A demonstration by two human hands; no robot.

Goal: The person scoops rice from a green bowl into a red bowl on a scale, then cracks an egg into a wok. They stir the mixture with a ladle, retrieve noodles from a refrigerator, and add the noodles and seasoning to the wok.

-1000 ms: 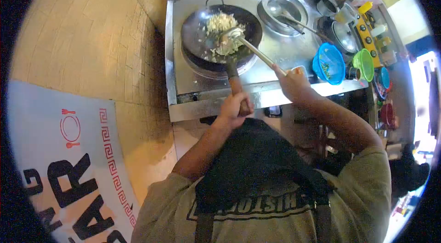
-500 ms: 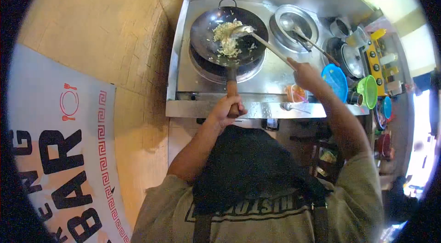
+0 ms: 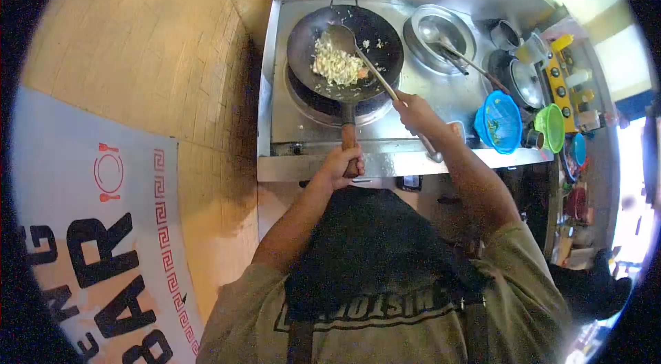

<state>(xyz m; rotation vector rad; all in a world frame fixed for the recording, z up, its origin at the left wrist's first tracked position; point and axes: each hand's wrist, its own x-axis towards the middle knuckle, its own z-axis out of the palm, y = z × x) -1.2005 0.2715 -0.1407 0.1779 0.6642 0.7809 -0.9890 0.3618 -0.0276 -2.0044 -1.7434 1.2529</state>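
A dark wok (image 3: 380, 28) rests on the left burner of the steel stove. My left hand (image 3: 344, 163) is wrapped round its wooden handle (image 3: 349, 138). Pale chopped food (image 3: 337, 67) lies in the middle of the wok, with a small orange piece on its right side. My right hand (image 3: 414, 113) grips the long shaft of a metal ladle (image 3: 340, 38). The ladle's bowl is inside the wok, at the upper left edge of the food, and its shaft slants down to the right.
Right of the wok stands a metal pot (image 3: 416, 53) with another ladle across it. Farther right are a blue basket (image 3: 501, 122), a green basket (image 3: 552, 127), a lidded pot (image 3: 529, 83) and yellow bottles. A wall and a lettered banner (image 3: 76, 157) are at the left.
My right hand has moved left, nearer the wok handle. The ladle's bowl has shifted up and left, and the food is gathered lower in the wok. My left hand keeps its grip.
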